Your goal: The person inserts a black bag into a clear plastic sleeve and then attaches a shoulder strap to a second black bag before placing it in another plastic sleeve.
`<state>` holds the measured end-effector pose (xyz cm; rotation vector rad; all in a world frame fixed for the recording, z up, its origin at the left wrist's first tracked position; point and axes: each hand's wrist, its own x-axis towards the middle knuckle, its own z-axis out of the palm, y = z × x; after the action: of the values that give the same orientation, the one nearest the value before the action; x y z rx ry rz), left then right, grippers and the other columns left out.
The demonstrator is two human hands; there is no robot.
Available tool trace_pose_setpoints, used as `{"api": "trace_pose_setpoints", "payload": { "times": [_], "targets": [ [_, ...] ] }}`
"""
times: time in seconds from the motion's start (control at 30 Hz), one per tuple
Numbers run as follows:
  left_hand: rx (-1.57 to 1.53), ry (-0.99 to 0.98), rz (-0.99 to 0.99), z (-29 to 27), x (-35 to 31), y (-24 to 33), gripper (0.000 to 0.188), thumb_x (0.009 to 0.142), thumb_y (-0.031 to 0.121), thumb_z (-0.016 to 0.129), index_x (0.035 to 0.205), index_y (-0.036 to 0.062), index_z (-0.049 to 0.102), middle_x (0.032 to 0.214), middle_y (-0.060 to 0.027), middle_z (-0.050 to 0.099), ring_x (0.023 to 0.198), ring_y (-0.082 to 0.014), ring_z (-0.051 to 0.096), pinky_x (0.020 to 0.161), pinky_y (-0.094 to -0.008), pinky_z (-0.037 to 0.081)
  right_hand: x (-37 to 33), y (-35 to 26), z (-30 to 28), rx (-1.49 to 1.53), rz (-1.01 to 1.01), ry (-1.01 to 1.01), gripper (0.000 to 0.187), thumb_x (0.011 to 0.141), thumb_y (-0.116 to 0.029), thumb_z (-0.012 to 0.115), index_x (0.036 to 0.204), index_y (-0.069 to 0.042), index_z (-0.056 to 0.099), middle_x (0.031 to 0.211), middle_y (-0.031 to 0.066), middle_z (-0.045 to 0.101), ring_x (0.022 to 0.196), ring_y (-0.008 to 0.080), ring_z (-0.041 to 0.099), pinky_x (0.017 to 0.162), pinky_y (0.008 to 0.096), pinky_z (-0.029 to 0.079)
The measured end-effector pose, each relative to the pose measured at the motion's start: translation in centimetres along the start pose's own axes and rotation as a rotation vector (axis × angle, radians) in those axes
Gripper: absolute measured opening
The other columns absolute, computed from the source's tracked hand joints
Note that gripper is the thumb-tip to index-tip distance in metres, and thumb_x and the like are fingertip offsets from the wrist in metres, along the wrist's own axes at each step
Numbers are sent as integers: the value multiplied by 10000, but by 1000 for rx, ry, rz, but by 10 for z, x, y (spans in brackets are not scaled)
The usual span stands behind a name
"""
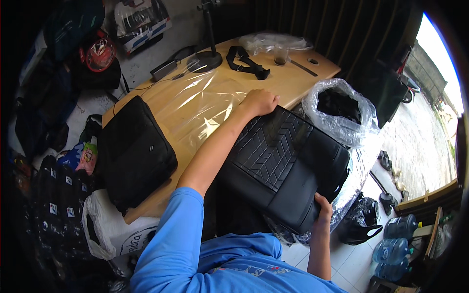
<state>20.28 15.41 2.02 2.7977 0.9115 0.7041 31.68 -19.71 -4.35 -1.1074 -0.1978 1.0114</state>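
A black backpack (264,151) with a stitched chevron panel lies tilted in front of me, over the table's near edge. My left hand (261,102) is closed on its far upper edge, the arm reaching across. On the lower right side, my right hand (322,209) grips the backpack with the thumb on its face and the fingers hidden behind. Left of it, a second flat black bag (137,151) rests on the table's corner. Clear plastic film (205,110) is spread on the wooden table (234,49) beyond my left forearm.
Right of the backpack stands a large clear plastic sack (337,110) with black items inside. At the back of the table are a black strap (248,63), a stand (207,58), a cup (280,57) and a ruler-like strip (304,68). Water jugs (391,251) sit on the right floor.
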Motion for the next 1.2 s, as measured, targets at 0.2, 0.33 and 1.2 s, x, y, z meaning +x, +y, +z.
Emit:
{"api": "trace_pose_setpoints", "payload": {
  "times": [0.2,0.33,1.2],
  "targets": [
    [-42,-91,-29,8,4,18,407,893,321,417,824,23,685,837,-217,656,811,-388,633,769,-468,491,4,-3,7,-67,30,29,291,769,-171,575,952,45,641,882,130,669,753,211,655,739,300,530],
    [-113,-79,24,9,2,28,404,905,319,415,824,25,680,865,-203,662,835,-380,631,779,-468,484,9,0,17,-35,119,18,310,779,-184,577,981,45,630,905,133,665,770,220,654,751,310,530],
    [-1290,1068,-1015,-37,-197,25,504,840,14,608,1275,-127,396,1228,-199,534,1138,-206,514,936,-272,397,15,15,-7,94,77,-3,319,793,-170,607,1011,63,606,966,142,651,844,228,647,814,317,514]
  ]
}}
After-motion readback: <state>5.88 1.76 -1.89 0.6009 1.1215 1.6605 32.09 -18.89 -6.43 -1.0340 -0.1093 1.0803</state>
